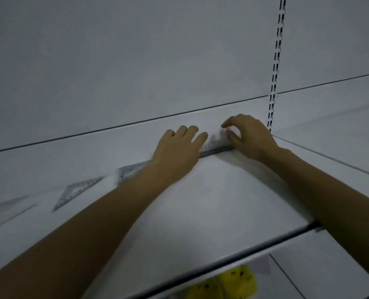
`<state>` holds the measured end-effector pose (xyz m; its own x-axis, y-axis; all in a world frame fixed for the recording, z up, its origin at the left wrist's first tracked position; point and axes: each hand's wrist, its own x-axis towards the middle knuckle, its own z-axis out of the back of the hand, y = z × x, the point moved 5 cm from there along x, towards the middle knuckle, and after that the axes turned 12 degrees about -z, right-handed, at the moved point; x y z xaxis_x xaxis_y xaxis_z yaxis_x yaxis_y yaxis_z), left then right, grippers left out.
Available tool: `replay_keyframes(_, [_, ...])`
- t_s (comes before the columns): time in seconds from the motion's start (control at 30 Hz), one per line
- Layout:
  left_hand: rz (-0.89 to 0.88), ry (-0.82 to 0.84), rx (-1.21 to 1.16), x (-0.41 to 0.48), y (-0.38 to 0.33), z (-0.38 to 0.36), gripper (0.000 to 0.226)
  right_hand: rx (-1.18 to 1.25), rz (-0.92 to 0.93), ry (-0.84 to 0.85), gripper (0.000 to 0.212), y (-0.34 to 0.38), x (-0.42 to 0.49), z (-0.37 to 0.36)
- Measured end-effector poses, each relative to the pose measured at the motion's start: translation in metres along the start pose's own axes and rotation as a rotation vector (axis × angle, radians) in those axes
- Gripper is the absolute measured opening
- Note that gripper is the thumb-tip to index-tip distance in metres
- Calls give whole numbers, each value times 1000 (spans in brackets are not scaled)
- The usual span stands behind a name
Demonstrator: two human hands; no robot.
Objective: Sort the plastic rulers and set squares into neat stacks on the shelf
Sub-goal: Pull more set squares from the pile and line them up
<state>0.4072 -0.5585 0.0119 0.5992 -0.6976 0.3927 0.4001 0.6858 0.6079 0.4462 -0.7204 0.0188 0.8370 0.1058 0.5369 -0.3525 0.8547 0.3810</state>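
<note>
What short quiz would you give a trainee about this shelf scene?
1. True or false: the left hand and the right hand both touch the same ruler.
2. Where does the triangular set square lie on the shelf? A) left of the left hand B) right of the right hand C) between the two hands
3. Fill in: the items seen below the shelf are ____ in colour.
Key: 1 true; 2 A; 3 yellow.
</note>
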Motion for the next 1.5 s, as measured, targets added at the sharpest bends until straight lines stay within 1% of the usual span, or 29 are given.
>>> replay_keyframes(0.07, [-54, 13, 72, -28, 21, 17, 36, -51, 76, -11, 22, 21, -6, 3])
replay_keyframes(0.1, [-51, 29, 87, -42, 34, 27, 35, -79, 107, 2, 22, 34, -8, 3])
replay_keyframes(0.2, [39, 95, 126, -90, 76, 48, 31, -130, 164, 49, 24, 85, -12, 0])
replay_keyframes(0.3, [105, 115, 142, -145, 112, 65, 28, -113, 229, 45, 23, 151, -23, -13])
replay_keyframes(0.4, [119, 122, 140, -212, 141, 76, 28, -104, 297, 78, 24, 228, -44, -40])
replay_keyframes(0.5, [144, 168, 148, -291, 167, 84, 27, -114, 371, 125, 24, 307, -71, -72])
replay_keyframes(0.67, [385, 191, -71, -417, 208, 96, 38, -156, 410, 283, 28, 424, -111, -110])
replay_keyframes(0.73, [483, 209, -234, -458, 215, 86, 41, -169, 366, 369, 35, 454, -124, -131])
replay_keyframes(0.77, [517, 204, -316, -474, 219, 79, 47, -174, 321, 405, 42, 466, -128, -143])
replay_keyframes(0.87, [517, 154, -508, -494, 227, 56, 80, -162, 166, 478, 62, 484, -143, -174])
replay_keyframes(0.9, [521, 155, -550, -494, 229, 51, 82, -190, 154, 466, 65, 487, -149, -179])
replay_keyframes(0.97, [511, 132, -629, -489, 231, 47, 76, -213, 151, 380, 65, 488, -154, -180])
replay_keyframes(1.07, [375, 172, -673, -484, 223, 41, 82, -221, 167, 304, 56, 489, -153, -179])
replay_keyframes(1.13, [342, 161, -709, -488, 223, 38, 83, -159, 161, 282, 56, 488, -153, -181])
replay_keyframes(1.2, [332, 133, -739, -489, 223, 39, 78, -94, 167, 337, 61, 488, -154, -183])
replay_keyframes(1.27, [311, 121, -752, -486, 221, 41, 72, -56, 187, 447, 63, 486, -154, -186])
replay_keyframes(1.37, [290, 125, -785, -485, 219, 46, 72, -30, 188, 553, 68, 483, -156, -186])
replay_keyframes(1.47, [280, 124, -889, -486, 219, 50, 70, 28, 137, 654, 60, 480, -159, -182])
replay_keyframes(1.5, [276, 123, -906, -486, 219, 51, 70, 67, 120, 663, 56, 479, -159, -182])
